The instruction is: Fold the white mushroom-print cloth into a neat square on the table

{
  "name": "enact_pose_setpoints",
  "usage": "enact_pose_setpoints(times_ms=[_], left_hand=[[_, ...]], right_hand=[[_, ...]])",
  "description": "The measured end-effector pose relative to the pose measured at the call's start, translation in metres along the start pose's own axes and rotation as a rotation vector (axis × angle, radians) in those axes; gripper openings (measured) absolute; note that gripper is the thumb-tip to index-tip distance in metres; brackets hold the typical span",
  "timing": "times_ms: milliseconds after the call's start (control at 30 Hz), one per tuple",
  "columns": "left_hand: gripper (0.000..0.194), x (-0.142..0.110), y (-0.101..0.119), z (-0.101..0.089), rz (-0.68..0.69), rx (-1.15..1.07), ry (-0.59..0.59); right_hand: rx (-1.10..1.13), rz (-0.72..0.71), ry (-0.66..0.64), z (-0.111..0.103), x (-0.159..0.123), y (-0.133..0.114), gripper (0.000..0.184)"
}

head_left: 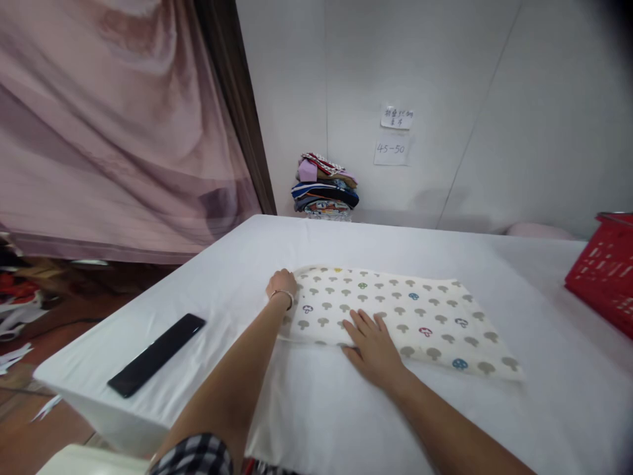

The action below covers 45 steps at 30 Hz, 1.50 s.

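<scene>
A white cloth [376, 307] printed with grey and a few coloured mushrooms lies as a long folded strip on the white-covered table. At its left end, my left hand [281, 284] has its fingers curled on the cloth's edge; the fingertips are partly hidden. My right hand [373, 346] rests flat on the near edge of the cloth, left of its middle, fingers spread. The cloth's right end fans out slightly towards the near right.
A black flat bar-shaped object [157, 355] lies at the table's left. A red plastic basket [606, 274] stands at the right edge. Beyond the far edge is a stack of folded clothes [325, 188]. A pink curtain [109, 132] hangs at left; paper signs [391, 149] are on the wall.
</scene>
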<state>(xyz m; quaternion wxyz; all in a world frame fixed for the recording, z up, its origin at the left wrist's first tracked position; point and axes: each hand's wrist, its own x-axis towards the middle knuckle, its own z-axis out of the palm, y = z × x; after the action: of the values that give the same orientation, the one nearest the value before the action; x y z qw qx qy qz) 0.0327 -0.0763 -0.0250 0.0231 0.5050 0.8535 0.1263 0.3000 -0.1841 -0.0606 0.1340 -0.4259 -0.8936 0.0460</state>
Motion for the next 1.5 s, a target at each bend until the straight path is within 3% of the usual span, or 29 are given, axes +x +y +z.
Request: enact_pose_setpoints(times_ms=[67, 133, 233, 333, 533, 733, 867, 1000, 1333, 1500], left_hand=[[0.043, -0.008, 0.005, 0.001, 0.115, 0.003, 0.124], [0.047, -0.016, 0.011, 0.004, 0.313, 0.046, 0.169], [0.054, -0.02, 0.017, 0.01, 0.476, 0.129, -0.029], [0.064, -0.015, 0.018, 0.015, 0.407, 0.162, -0.206], [0.069, -0.009, 0.022, 0.016, 0.368, 0.181, -0.246], [0.071, -0.033, 0.017, 0.011, 0.397, 0.186, -0.177], [0.063, -0.066, -0.002, 0.006, 0.495, 0.195, -0.179], [0.057, -0.09, -0.018, 0.005, 0.572, 0.186, -0.069], [0.062, -0.086, -0.015, 0.008, 0.516, 0.204, -0.053], [0.064, -0.088, -0.017, 0.007, 0.507, 0.168, -0.066]], right_hand=[[0.009, -0.001, 0.014, 0.0, 0.0, 0.0, 0.049], [0.012, -0.005, 0.022, 0.0, 0.0, 0.0, 0.048], [0.013, -0.006, 0.026, -0.001, 0.0, -0.001, 0.048], [0.017, -0.01, 0.025, -0.002, 0.0, -0.001, 0.048], [0.017, -0.008, 0.016, -0.006, 0.001, -0.003, 0.048], [0.019, -0.012, 0.01, -0.012, 0.001, -0.005, 0.049], [0.032, -0.017, 0.019, -0.016, 0.001, -0.006, 0.049], [0.035, -0.017, 0.035, -0.019, 0.001, -0.007, 0.047], [-0.021, -0.03, 0.107, -0.026, 0.0, -0.012, 0.043], [0.009, -0.028, 0.04, -0.038, -0.015, 0.005, 0.038]])
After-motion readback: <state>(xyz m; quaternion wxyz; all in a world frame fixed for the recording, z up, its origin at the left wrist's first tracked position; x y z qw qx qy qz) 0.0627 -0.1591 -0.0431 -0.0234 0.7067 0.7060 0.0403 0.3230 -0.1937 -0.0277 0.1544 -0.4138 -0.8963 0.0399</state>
